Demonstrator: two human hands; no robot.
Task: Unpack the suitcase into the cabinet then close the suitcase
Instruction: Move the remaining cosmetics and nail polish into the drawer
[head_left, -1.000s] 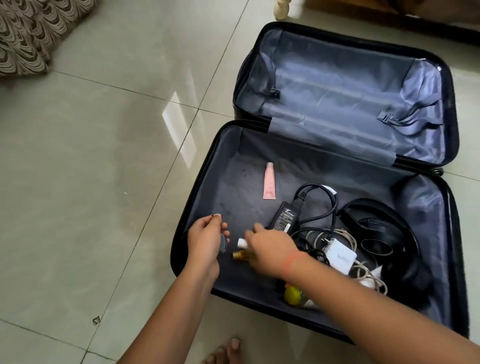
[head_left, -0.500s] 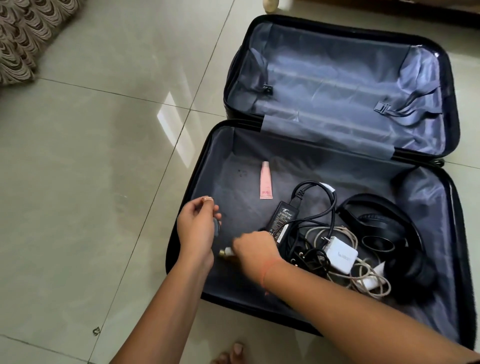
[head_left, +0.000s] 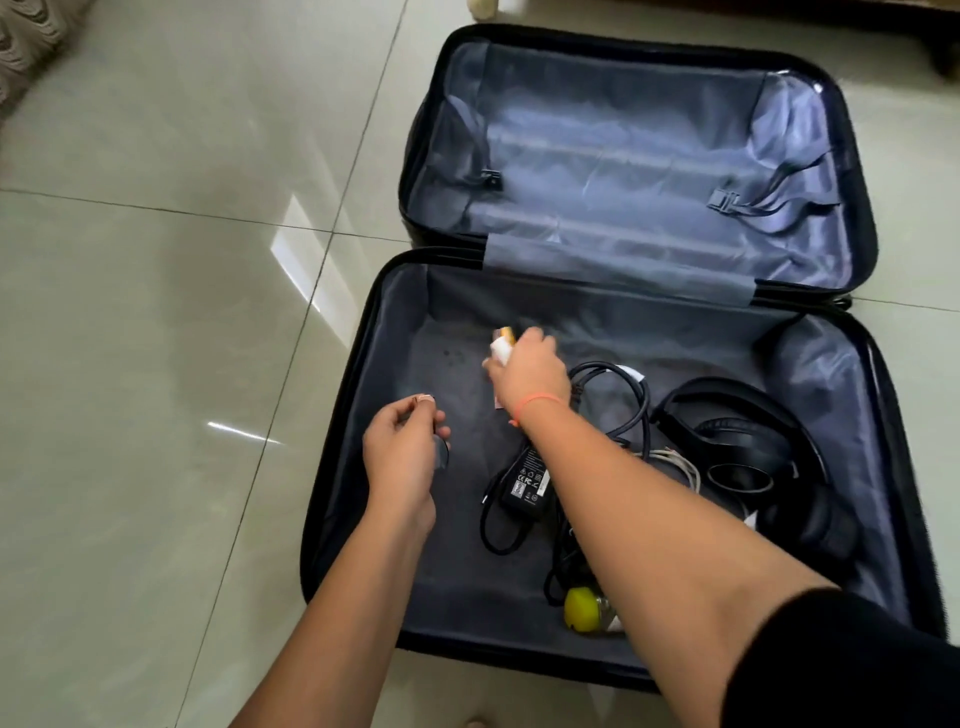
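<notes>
While the suitcase (head_left: 379, 364) lies open on the floor (head_left: 156, 312), its near half holds a yellow-capped item (head_left: 582, 609), a power adapter (head_left: 524, 480), cables (head_left: 623, 395) and headphones (head_left: 743, 457); the left hand (head_left: 402, 457) pinches a small dark thing (head_left: 442, 452); further in, the right hand (head_left: 530, 371) grips a small bottle (head_left: 501, 345); the far half (head_left: 649, 156) looks bare; unpacking seems partway, closing not begun; no cabinet shows.

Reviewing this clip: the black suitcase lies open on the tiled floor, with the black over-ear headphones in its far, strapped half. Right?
No. The head view shows the black over-ear headphones in the near half of the open black suitcase on the tiled floor; the far, strapped half holds no headphones.
</notes>
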